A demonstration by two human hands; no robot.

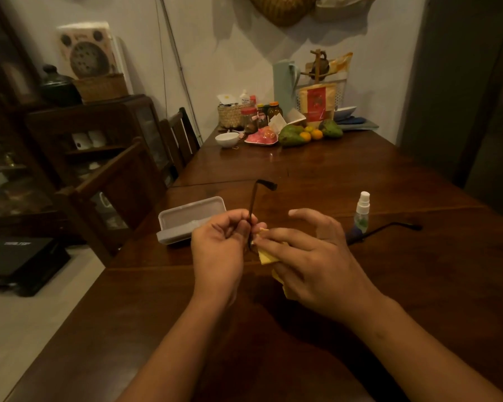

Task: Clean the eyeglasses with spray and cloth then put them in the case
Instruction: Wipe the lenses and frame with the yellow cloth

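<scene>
My left hand (219, 242) grips dark-framed eyeglasses (254, 200) by the frame, one temple arm sticking up and away from me. My right hand (311, 256) pinches a yellow cloth (265, 256) against the glasses, with the index finger raised. The lenses are hidden between my hands. A small spray bottle (362, 211) with a white cap stands upright to the right. A grey case (189, 219) lies open on the table to the left. A second dark pair of glasses (389, 229) lies on the table behind my right hand.
The dark wooden table (302, 169) carries a white bowl (227, 139), a pink plate, jars, a woven basket, fruit (308, 133) and a thermos at its far end. Wooden chairs (122, 181) stand along the left edge, with a cabinet behind.
</scene>
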